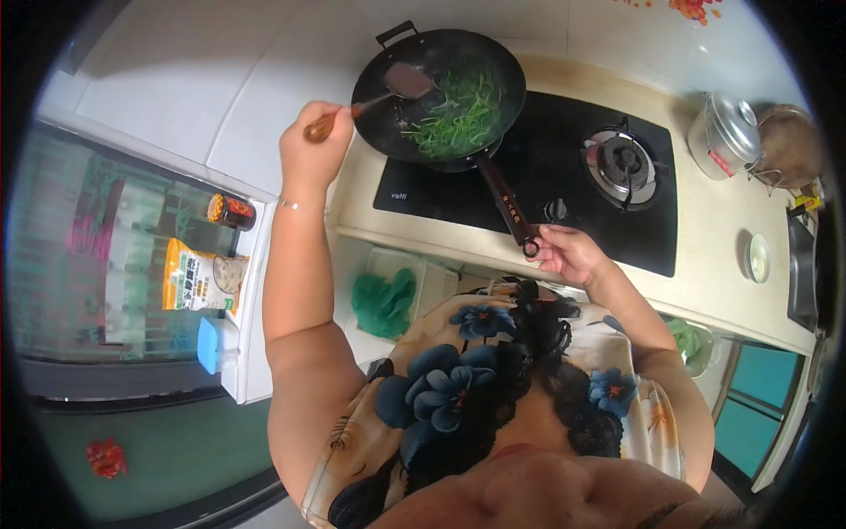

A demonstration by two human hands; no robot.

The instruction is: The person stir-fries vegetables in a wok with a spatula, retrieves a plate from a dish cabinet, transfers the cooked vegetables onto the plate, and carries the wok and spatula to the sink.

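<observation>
My left hand (317, 150) is wrapped round the wooden handle of a spatula (408, 80), whose broad blade is over the left side of a black wok (374, 123). Green leafy stalks (458, 115) lie heaped in the wok's right half, with a little steam above them. The wok's long dark handle (502, 199) slants down to the right over the stove's front edge. At its ringed end is my right hand (568, 254), thumb and fingers closed about the tip. Just above that hand sits a stove knob (555, 210).
The black glass stove (546, 132) has an unused burner (624, 159) at right. Beyond it are a lidded metal pot (724, 134) and a small bowl (756, 257). On the left sill stand a jar (232, 212), a yellow food bag (203, 278) and a blue-lidded box (217, 345). A green plastic bag (385, 301) lies below the counter.
</observation>
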